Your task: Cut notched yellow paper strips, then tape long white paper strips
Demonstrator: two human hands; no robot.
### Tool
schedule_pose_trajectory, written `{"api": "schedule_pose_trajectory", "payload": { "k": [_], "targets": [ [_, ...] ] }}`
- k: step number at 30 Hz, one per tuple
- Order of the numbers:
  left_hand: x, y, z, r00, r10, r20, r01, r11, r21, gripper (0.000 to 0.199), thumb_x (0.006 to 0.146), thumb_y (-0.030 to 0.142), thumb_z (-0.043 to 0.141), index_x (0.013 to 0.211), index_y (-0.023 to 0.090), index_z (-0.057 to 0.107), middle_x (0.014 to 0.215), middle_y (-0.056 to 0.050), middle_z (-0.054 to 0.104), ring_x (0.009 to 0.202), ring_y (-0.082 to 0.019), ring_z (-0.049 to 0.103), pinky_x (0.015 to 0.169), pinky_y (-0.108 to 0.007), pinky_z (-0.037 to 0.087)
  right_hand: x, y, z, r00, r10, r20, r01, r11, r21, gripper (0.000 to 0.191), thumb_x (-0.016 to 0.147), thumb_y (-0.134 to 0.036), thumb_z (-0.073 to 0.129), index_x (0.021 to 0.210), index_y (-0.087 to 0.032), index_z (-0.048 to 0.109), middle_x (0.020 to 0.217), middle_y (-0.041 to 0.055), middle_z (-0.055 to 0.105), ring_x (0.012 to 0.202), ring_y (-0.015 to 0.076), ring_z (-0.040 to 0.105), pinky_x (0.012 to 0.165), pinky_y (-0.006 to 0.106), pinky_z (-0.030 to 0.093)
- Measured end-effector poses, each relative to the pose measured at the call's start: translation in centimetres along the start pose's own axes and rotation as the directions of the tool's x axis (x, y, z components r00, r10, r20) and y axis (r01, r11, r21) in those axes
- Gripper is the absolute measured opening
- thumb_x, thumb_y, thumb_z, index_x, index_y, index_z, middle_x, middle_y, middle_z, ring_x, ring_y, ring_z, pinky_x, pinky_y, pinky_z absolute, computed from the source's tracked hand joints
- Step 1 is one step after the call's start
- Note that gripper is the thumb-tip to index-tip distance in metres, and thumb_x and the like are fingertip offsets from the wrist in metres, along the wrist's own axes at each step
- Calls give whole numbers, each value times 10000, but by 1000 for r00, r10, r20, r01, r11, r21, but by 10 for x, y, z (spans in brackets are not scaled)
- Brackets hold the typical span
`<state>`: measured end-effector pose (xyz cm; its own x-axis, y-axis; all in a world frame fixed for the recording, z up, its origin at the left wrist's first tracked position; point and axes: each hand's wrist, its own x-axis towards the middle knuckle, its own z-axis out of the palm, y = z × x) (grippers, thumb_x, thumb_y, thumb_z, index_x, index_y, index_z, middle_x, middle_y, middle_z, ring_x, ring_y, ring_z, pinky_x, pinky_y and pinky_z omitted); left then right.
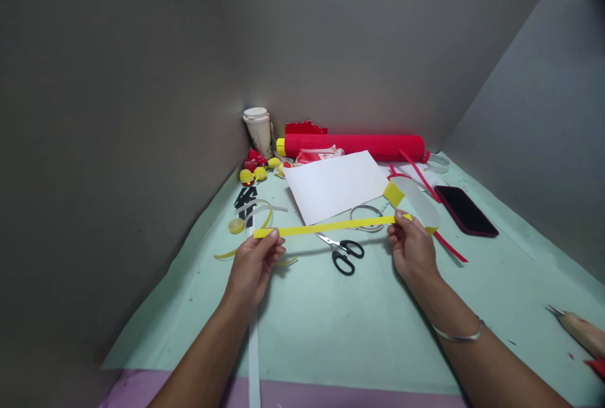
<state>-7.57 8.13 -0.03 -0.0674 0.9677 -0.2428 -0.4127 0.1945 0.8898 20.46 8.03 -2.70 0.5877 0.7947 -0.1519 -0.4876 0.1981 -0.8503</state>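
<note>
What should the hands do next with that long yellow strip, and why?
Maybe lower the yellow strip flat onto the pale green cover, on the near side of the scissors. The left hand and right hand pinch it near its two ends, it looks nearly straight, and a shadow beneath suggests it is raised.

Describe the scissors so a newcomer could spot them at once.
On the green cover, find the yellow strip between left hand and right hand. Just below its middle in the picture lie the scissors: unlike the pale ring nearby, they have two black handle loops.
</note>
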Motion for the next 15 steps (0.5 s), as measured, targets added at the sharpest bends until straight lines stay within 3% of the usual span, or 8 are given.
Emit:
{"api": "schedule_pose_trajectory", "payload": {
  "k": [8,15],
  "targets": [
    [1,8,1,997,-14,-81,-2,981,-195,44,801,109,648,772,110,616,672,-6,615,531,-56,564,472,-120,471,-2,0,1,985,74,158,-66,996,-52,225,652,-275,783,761,-220,594,607,-68,555,528,88,573,376,148,397],
    [6,12,-2,991,-39,-129,-10,932,-363,135,872,64,527,775,114,605,617,-3,595,494,-63,551,450,-128,463,-5,3,0,936,177,305,-143,981,-131,271,640,-255,784,854,-218,622,713,-50,605,557,93,601,402,159,400]
  ]
}}
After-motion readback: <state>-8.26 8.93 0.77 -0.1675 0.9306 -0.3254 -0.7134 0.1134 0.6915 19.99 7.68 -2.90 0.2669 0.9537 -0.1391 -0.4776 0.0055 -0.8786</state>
